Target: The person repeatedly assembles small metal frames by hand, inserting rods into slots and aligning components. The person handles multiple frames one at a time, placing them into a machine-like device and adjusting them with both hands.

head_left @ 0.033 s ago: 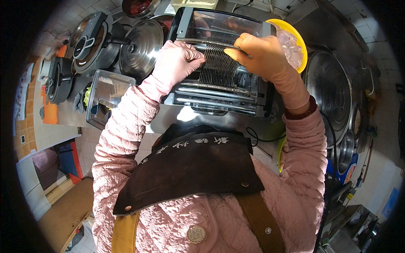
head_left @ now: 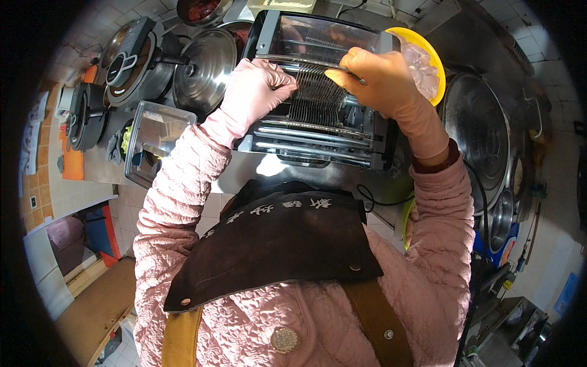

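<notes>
Between my hands is a metal comb rack (head_left: 317, 87), a bar with a row of thin, close-set tines, at the middle of a meat slicer (head_left: 318, 136) with steel rollers and a clear cover. My left hand (head_left: 262, 85), in a pale pink glove, is closed on the rack's left end, thumb and fingers pinched together. On the far right end my right hand (head_left: 374, 74), in a glove that looks orange in the light, is closed too. The fingertips of both hands partly hide what they grip. Just beyond the right hand, raw pale meat (head_left: 420, 68) fills a yellow bowl (head_left: 438, 56).
To the left stand a clear plastic bin (head_left: 139, 165), a steel lid (head_left: 205, 67) and a dark cooker (head_left: 147, 76). A bowl of red meat (head_left: 202, 8) sits at the back. A large round pan (head_left: 477, 131) is at the right. A black cable (head_left: 382, 202) runs near the counter's front edge.
</notes>
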Available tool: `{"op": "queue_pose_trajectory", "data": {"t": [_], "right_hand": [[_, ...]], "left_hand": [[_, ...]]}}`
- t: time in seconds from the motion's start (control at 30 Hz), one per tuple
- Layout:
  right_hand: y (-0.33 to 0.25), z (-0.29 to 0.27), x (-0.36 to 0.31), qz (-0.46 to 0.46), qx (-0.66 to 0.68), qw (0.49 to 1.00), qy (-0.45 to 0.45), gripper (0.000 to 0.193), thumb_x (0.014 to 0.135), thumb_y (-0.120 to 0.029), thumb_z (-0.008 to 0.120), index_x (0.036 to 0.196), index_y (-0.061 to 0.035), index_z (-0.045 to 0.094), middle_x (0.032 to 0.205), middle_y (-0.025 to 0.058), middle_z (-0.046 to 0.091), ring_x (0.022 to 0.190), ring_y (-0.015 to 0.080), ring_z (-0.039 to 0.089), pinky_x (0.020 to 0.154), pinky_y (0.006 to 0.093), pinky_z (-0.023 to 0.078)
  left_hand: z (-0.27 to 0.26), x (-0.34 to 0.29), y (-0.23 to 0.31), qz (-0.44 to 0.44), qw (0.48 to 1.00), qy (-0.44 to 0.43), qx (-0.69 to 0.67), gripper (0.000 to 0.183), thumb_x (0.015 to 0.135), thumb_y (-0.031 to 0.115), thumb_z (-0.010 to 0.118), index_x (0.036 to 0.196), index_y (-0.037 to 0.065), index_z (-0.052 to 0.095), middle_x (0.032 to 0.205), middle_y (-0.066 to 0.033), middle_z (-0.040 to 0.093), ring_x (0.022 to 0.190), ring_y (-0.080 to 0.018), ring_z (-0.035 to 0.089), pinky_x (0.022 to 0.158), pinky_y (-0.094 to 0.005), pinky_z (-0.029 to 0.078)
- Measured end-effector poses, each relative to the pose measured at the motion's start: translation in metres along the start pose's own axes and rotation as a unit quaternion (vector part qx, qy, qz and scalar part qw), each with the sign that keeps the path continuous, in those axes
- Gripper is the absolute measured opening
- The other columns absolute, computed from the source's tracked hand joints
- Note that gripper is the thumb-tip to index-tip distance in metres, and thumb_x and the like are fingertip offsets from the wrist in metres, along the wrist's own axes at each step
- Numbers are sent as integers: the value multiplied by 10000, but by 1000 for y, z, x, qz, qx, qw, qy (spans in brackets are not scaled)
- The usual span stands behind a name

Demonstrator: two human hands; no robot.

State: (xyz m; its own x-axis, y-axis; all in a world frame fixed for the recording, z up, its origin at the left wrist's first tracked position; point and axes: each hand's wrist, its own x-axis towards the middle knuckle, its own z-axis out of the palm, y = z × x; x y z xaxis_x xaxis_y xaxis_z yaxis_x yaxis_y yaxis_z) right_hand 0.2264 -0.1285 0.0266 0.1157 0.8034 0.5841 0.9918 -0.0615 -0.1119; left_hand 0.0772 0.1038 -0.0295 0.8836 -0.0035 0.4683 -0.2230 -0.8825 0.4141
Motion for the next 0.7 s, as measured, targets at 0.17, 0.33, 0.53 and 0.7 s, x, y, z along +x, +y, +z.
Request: {"op": "queue_pose_trajectory", "data": {"t": [0.17,0.33,0.53,0.7], "right_hand": [[-3,-1,0,0,-24,1000,-5,292,873,-298,857,812,-63,694,723,74,620,541,263,625,512,340,483],[-4,0,-1,6,-35,999,-17,272,915,-344,782,822,-105,693,724,61,619,596,253,693,522,338,514],[-7,1,-2,8,-53,998,-24,266,902,-338,799,824,-105,697,720,50,625,576,245,676,516,332,512],[-9,2,-2,12,-71,997,-25,296,879,-356,837,828,-93,711,742,45,642,562,246,656,514,320,498]], "left_hand": [[0,2,0,-16,1000,-17,-19,118,807,253,877,863,160,831,865,4,797,862,-176,750,846,-325,527],[-1,3,2,-28,999,-26,-13,107,814,257,870,853,165,831,867,3,798,860,-183,750,850,-323,519],[-3,3,5,-30,999,-37,-3,110,858,229,859,873,122,837,859,-53,788,802,-232,754,1060,-382,516],[-2,2,2,-30,999,-39,10,118,838,240,869,879,134,841,864,-45,791,825,-226,750,972,-356,529]]}}
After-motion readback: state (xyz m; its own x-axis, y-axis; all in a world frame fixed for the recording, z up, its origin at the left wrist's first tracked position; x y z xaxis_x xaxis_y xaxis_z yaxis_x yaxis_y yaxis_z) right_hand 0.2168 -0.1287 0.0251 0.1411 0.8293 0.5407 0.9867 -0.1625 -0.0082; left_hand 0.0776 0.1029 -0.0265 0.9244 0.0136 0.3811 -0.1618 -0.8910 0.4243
